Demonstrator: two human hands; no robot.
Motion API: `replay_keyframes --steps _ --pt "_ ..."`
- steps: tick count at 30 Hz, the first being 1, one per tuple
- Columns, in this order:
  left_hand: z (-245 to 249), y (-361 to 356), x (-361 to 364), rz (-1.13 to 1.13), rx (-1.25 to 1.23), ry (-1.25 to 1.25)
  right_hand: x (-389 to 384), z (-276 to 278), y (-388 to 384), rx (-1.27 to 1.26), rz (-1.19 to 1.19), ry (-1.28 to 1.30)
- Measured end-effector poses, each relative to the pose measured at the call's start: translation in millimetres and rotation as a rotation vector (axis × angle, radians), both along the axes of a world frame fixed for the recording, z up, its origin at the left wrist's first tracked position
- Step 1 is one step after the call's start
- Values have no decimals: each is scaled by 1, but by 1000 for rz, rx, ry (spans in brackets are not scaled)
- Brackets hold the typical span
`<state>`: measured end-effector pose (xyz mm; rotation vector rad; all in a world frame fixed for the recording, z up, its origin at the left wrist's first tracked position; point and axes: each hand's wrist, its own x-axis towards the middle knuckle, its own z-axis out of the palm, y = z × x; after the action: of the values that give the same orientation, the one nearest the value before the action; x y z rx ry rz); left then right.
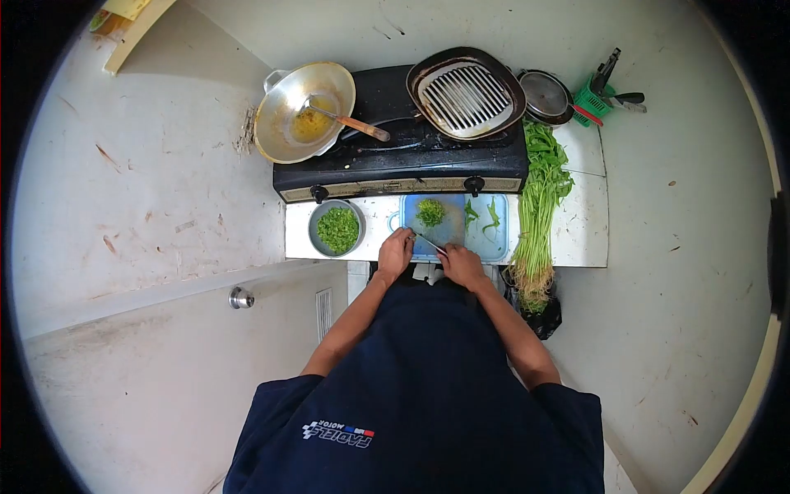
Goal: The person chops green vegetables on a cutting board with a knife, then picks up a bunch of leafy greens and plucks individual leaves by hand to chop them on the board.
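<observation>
My right hand (462,265) is closed around the handle of a knife (429,243), whose blade points left over the near edge of a blue cutting board (453,239). Beside the blade tip, my left hand (397,252) has its fingers pinched together at the board's near left corner. Whatever they hold is too small to make out. A small heap of chopped greens (429,212) lies on the board, with a few loose leafy pieces (492,216) to its right. To the left, a grey bowl (360,233) contains more chopped greens (337,229).
Behind the board stands a black gas stove (395,177) bearing a wok (271,123) with a wooden-handled utensil (362,127) and a ridged grill pan (466,92). Long rooted greens (539,214) lie at right, near a dark pan (545,95) and a green utensil basket (594,103).
</observation>
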<state>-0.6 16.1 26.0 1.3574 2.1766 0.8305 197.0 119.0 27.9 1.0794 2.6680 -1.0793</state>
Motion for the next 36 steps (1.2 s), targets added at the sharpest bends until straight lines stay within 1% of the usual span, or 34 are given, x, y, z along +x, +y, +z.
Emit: replay_keyframes --steps 3,8,12,17,20,23,26,29,33,35,36 --pt "-1 0 0 11 3 -17 6 1 1 -11 -11 -90" --pt "-7 -1 -3 9 16 -58 8 -3 2 -8 -14 -42" --pt "-1 -1 -3 7 6 -41 4 -2 0 -22 -13 5" --pt "-3 -1 -3 -6 8 -24 3 -1 -3 -45 0 -20" --pt "-3 -1 -5 -53 41 9 -4 -6 -3 -62 21 -20" --pt "-3 -2 -5 -57 19 24 -12 -2 0 -76 32 -16" --pt "-8 -3 -4 -37 62 30 -10 -5 1 -56 26 -47" --pt "-3 -6 -3 9 46 -69 -2 -3 1 -71 28 -53" --pt "-4 -7 -2 29 53 -53 3 -6 4 -79 15 -58" --pt "-11 -7 -3 -5 96 -12 4 -11 7 -79 36 26" --pt "-9 -7 -3 -16 73 -11 3 -11 9 -76 47 69"
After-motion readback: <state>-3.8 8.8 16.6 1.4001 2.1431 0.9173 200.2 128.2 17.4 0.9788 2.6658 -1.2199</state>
